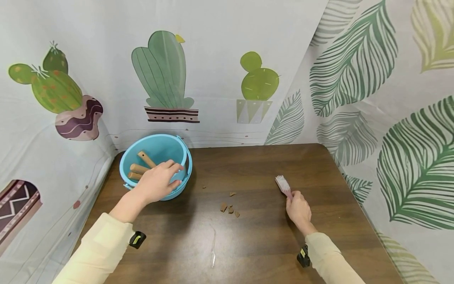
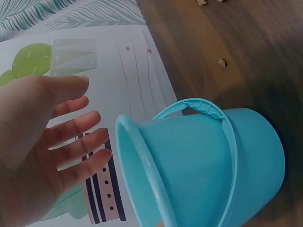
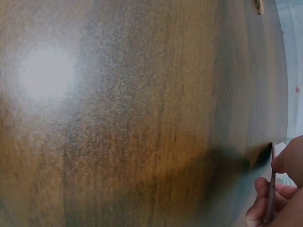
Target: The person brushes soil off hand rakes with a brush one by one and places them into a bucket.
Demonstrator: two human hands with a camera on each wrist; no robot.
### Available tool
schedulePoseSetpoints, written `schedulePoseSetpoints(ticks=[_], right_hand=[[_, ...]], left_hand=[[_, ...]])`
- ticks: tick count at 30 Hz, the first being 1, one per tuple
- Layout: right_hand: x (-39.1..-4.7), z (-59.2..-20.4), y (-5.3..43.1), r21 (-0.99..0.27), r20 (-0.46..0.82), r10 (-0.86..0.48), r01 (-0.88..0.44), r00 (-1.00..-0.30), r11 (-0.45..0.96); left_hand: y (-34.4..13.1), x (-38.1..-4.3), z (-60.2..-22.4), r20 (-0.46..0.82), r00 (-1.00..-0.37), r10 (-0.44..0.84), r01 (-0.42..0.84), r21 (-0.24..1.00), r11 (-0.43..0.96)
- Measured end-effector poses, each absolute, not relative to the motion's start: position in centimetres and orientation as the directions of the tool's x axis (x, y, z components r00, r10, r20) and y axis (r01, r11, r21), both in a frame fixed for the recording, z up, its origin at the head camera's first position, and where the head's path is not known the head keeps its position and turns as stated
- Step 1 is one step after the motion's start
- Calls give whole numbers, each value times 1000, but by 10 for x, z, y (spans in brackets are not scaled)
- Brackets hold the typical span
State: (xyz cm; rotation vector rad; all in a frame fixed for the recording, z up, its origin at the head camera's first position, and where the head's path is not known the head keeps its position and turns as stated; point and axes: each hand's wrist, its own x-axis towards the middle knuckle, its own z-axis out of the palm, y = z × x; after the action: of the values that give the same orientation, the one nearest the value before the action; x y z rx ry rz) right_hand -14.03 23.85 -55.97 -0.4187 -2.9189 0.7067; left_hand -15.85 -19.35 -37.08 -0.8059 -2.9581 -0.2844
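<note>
My left hand [image 1: 159, 182] hovers over the near right rim of a light blue bucket [image 1: 166, 148] at the table's back left. Its fingers are spread and relaxed around nothing in the left wrist view, beside the bucket's mouth. Three wooden handles [image 1: 139, 169] lean inside the bucket; their lower ends are hidden. Over on the right, my right hand [image 1: 298, 208] grips the pink handle of a small brush [image 1: 282, 184], its white bristles facing up and away from me. The right wrist view shows the thin handle edge [image 3: 271, 184] between thumb and fingers.
Several brown crumbs [image 1: 224, 207] lie mid-table between the hands, with a tiny one nearer the bucket. The dark wooden table [image 1: 255, 244] reflects a bright light near its front. A printed cloth [image 1: 220, 79] with cacti and leaves hangs behind and beside it.
</note>
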Motion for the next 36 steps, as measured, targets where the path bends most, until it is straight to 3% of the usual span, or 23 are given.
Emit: schedulePoseSetpoints(ticks=[19, 36], right_hand=[[-140, -564, 237, -397, 66, 278, 230, -958, 889], [-146, -559, 236, -386, 4, 212, 194, -977, 902]], left_hand=[[-193, -157, -377, 114, -864, 491, 504, 162, 848], [-194, -158, -380, 114, -859, 500, 512, 163, 843]])
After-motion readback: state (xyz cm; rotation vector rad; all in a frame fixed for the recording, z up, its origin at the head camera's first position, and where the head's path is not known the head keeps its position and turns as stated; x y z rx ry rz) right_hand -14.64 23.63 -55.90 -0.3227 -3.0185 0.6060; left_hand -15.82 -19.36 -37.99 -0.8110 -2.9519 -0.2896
